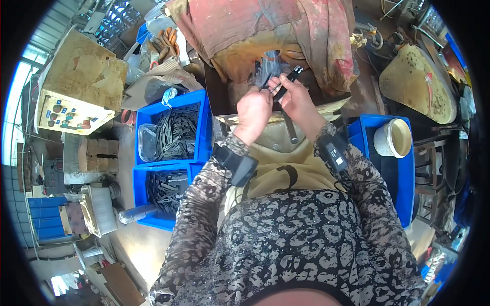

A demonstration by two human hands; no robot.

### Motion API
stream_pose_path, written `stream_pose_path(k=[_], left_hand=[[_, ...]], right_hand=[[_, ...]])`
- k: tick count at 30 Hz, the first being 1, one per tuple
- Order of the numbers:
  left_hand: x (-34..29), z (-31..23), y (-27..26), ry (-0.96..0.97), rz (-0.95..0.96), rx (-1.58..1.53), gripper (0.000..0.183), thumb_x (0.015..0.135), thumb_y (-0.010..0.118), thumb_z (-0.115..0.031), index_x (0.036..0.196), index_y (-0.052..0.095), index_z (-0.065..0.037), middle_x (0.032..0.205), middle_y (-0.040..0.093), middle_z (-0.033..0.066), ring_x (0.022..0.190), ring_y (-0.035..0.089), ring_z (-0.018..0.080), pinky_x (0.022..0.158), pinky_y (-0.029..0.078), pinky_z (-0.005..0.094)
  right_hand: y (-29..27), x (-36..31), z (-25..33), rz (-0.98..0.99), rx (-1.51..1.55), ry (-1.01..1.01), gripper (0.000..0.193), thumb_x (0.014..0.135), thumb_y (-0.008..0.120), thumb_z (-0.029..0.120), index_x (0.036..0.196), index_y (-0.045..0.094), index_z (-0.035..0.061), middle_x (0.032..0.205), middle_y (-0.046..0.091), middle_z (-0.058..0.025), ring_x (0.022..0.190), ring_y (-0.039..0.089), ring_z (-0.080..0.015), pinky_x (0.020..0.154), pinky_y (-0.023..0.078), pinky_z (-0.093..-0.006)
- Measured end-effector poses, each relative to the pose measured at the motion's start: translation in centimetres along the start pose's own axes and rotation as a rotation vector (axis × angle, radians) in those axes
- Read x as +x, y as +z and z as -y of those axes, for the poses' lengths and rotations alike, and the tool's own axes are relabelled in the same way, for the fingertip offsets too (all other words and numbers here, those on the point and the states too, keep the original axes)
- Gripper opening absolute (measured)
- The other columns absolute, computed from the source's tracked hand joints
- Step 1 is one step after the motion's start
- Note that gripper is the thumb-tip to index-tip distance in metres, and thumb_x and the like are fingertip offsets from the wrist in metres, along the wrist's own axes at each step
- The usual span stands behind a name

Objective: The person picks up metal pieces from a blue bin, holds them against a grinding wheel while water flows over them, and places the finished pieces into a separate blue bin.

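Daylight comes in strongly from my left, where the window [13, 120] at the rim is washed out to bluish white. A glaring pale patch lies on the floor [140, 250], while the hollow under the cloth [240, 25] sinks into brownish shadow. My hands [255, 109] are well lit and fairly clear, but just beyond them a hazy grey smear blurs the view. Toward the black, rounded border, straight edges bow and small details soften.

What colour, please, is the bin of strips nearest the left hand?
The bin is blue, in head view.
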State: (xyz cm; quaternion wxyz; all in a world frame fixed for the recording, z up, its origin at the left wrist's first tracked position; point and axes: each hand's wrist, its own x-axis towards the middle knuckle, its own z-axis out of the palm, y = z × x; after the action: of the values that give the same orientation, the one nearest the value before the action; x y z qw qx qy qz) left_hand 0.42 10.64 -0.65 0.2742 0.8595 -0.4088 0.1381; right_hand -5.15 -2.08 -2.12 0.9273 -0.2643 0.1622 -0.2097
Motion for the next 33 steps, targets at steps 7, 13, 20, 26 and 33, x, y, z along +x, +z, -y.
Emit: stream_pose_path(k=[7, 13, 20, 26, 33], left_hand=[[-0.6, 2.7, -1.1, -0.394, 0.520, -0.988, 0.041, 0.090, 0.055, -0.002, 0.131, 0.056, -0.008, 0.110, 0.064, 0.0141, 0.082, 0.068, 0.0227, 0.067, 0.055, 0.0299], [0.8, 3.4, -2.5, -0.426, 0.590, -1.194, 0.053, 0.092, 0.047, 0.008, 0.141, 0.044, -0.011, 0.110, 0.063, 0.0113, 0.083, 0.067, 0.0169, 0.071, 0.056, 0.0257], [1.6, 3.8, 0.3, -0.374, 0.494, -1.080, 0.043, 0.089, 0.055, 0.005, 0.130, 0.057, -0.010, 0.093, 0.069, 0.0092, 0.078, 0.067, 0.0151, 0.070, 0.055, 0.0259], [3.9, 7.4, 3.6, -0.109, 0.093, -0.247, 0.024, 0.082, 0.062, -0.002, 0.105, 0.070, -0.007, 0.081, 0.070, 0.0120, 0.071, 0.067, 0.0154, 0.068, 0.052, 0.0294], [5.3, 10.3, 6.9, -0.085, 0.289, -0.163, 0.030, 0.081, 0.060, -0.004, 0.109, 0.066, -0.013, 0.105, 0.066, 0.0151, 0.099, 0.062, 0.0346, 0.085, 0.049, 0.0420]], right_hand=[[-0.8, -0.9, 2.1, -0.164, -0.135, 0.068, 0.009, 0.094, 0.054, 0.005, 0.103, 0.052, 0.0037, 0.083, 0.058, -0.0071, 0.069, 0.057, -0.0177, 0.063, 0.051, -0.0335], [-0.9, -1.5, 3.7, 0.015, -0.359, 0.105, 0.013, 0.092, 0.061, 0.016, 0.101, 0.057, 0.0071, 0.077, 0.052, 0.0022, 0.062, 0.046, -0.0069, 0.054, 0.039, -0.0249], [-1.3, -1.3, 4.0, 0.031, -0.419, 0.116, 0.009, 0.089, 0.064, 0.014, 0.093, 0.056, 0.0120, 0.069, 0.045, 0.0062, 0.053, 0.040, -0.0046, 0.048, 0.033, -0.0230], [-3.5, -1.6, 5.8, 0.036, -0.443, 0.157, 0.024, 0.092, 0.058, 0.013, 0.115, 0.057, 0.0081, 0.071, 0.046, 0.0052, 0.056, 0.042, -0.0056, 0.051, 0.036, -0.0228], [-7.1, 1.4, 6.9, -0.129, -1.196, -0.208, 0.029, 0.095, 0.049, 0.012, 0.122, 0.051, 0.0041, 0.075, 0.055, -0.0059, 0.062, 0.054, -0.0189, 0.058, 0.046, -0.0329]])
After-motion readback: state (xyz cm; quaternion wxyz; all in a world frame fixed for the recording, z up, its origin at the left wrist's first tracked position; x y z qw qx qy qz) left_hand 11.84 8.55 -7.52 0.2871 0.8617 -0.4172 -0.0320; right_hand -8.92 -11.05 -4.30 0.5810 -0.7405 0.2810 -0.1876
